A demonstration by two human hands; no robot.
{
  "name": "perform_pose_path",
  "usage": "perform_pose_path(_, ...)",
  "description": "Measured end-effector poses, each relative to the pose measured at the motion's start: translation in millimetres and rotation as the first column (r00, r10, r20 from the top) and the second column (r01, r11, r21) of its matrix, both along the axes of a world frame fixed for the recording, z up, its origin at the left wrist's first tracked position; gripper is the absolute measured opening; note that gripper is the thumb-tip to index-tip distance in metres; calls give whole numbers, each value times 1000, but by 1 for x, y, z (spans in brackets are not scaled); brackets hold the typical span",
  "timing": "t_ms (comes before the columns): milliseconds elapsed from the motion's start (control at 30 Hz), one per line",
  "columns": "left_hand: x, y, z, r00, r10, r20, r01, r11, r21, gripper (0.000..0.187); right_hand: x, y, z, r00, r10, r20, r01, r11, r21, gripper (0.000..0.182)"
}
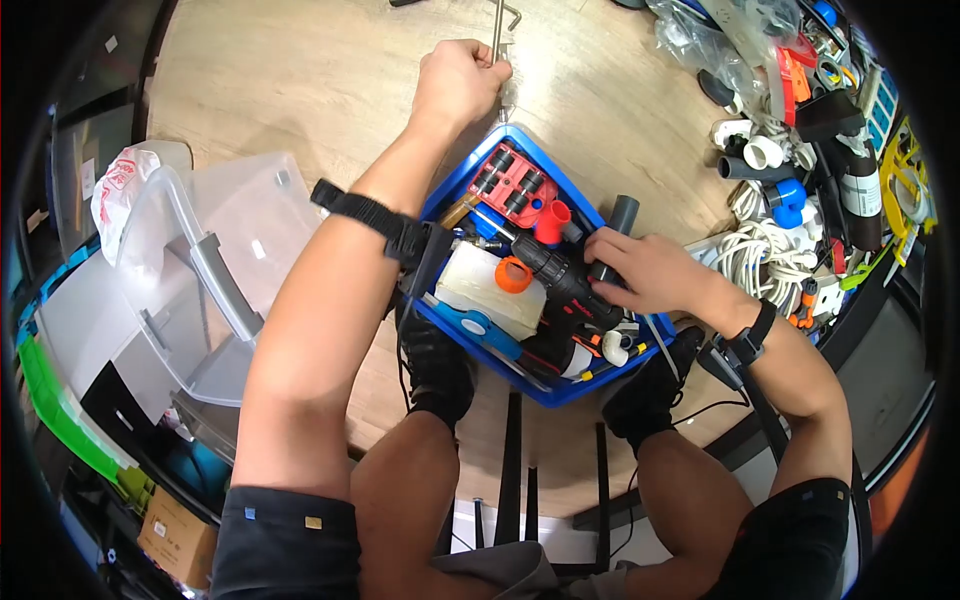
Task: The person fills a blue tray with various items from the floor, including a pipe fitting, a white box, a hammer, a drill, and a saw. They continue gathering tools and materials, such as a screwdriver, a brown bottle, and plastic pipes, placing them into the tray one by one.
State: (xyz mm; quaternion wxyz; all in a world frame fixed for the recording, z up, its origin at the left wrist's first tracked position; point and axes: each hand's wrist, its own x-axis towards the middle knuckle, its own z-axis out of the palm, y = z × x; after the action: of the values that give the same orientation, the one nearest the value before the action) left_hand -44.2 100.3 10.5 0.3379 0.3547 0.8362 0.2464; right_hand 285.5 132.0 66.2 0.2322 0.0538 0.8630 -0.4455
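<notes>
Black power drill (565, 285) is lying among tools in a blue bin (555, 390) on the wooden floor (300, 80), between the seated person's feet. The right hand (645, 270) is closing over the drill — not yet lifting it out. The left hand (460, 80) is reaching past the bin, clenching a thin metal rod (497, 25) standing on the floor. Pipe fittings (770, 165) are lying nearby.

so I count one blue plastic bin (455, 185), one black cordless drill (568, 290), one clear plastic storage box (240, 230), two bare hands.
</notes>
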Motion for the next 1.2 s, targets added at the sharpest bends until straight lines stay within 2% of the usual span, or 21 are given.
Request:
perform_pose_path(33, 2, 0, 16, 997, -38, 64, 39, 999, -23, 22, -1, -8, -3, 1000, -7, -3, 7, 1000, 3, 42)
perform_pose_path(100, 8, -3, 47, 988, -80, 133, 86, 995, -44, 19, 1, -28, -1, 941, -337, -42, 336, 941, -29, 38)
perform_pose_path(133, 9, -4, 61, 930, -237, 279, 285, 947, -145, 17, 1, -29, 6, 939, -341, -43, 340, 940, -24, 38)
perform_pose_path(167, 11, -6, 75, 828, -358, 431, 479, 852, -212, 15, 0, -26, 16, 985, -169, -34, 170, 985, 28, 38)
perform_pose_path(200, 18, -8, 91, 829, -358, 429, 477, 854, -210, 15, -1, -24, 25, 1000, 11, -16, -10, 997, 75, 39)
perform_pose_path(267, 35, -19, 117, 760, -581, 291, 649, 659, -380, 16, 4, -21, 30, 991, 92, -93, -78, 986, 145, 39)
perform_pose_path(333, 45, -46, 118, 711, -699, 82, 667, 632, -394, 19, 11, -15, 24, 916, 301, -265, -220, 930, 295, 39)
perform_pose_path(467, 57, -77, 112, 661, -746, 78, 640, 507, -577, 13, -1, 4, 31, 870, 329, -368, -199, 916, 347, 29)
perform_pose_path(533, 64, -91, 96, 685, -725, 73, 605, 510, -611, 18, -15, 19, 34, 990, 107, -93, -90, 981, 170, 29)
perform_pose_path(567, 66, -97, 89, 686, -724, 77, 608, 511, -608, 19, -16, 23, 9, 972, -89, -219, 110, 990, 84, 32)
perform_pose_path(667, 70, -103, 83, 704, -703, 100, 589, 499, -636, 20, -59, 46, -17, 973, -192, -128, 216, 952, 216, 38)
perform_pose_path(700, 68, -102, 83, 693, -710, 121, 589, 462, -662, 20, -73, 52, -31, 972, -192, -134, 218, 951, 217, 38)
perform_pose_path(767, 65, -93, 85, 680, -718, 146, 590, 419, -690, 20, -97, 56, -64, 925, -67, -373, 195, 928, 317, 43)
perform_pose_path(833, 55, -70, 91, 680, -713, 170, 560, 356, -748, 21, -119, 52, -91, 910, 14, -414, 160, 911, 381, 45)
perform_pose_path(900, 31, -55, 68, 815, -578, -41, 425, 644, -637, 22, -136, 49, -101, 876, 138, -463, 129, 857, 499, 42)
perform_pose_path(967, 3, -33, 36, 885, -400, -238, 247, 837, -488, 25, -146, 51, -104, 883, 189, -430, 72, 850, 522, 39)
perform_pose_path(1000, -8, -24, 35, 929, -286, -237, 181, 905, -384, 26, -151, 54, -104, 883, 245, -401, 14, 839, 544, 36)
perform_pose_path(1033, -18, -16, 35, 960, -169, -222, 105, 955, -276, 27, -153, 55, -102, 893, 234, -384, 10, 844, 536, 26)
perform_pose_path(1133, -48, -12, 2, 932, -82, -353, 58, 995, -80, 38, -142, 65, -111, 930, 171, -326, 47, 823, 566, 18)
perform_pose_path(1167, -57, -12, -9, 934, -79, -350, 54, 995, -79, 38, -133, 71, -111, 930, 175, -323, 43, 822, 567, 18)
perform_pose_path(1200, -67, -10, -17, 917, -90, -389, 70, 995, -67, 48, -124, 77, -107, 951, -51, -306, 192, 872, 451, 13)
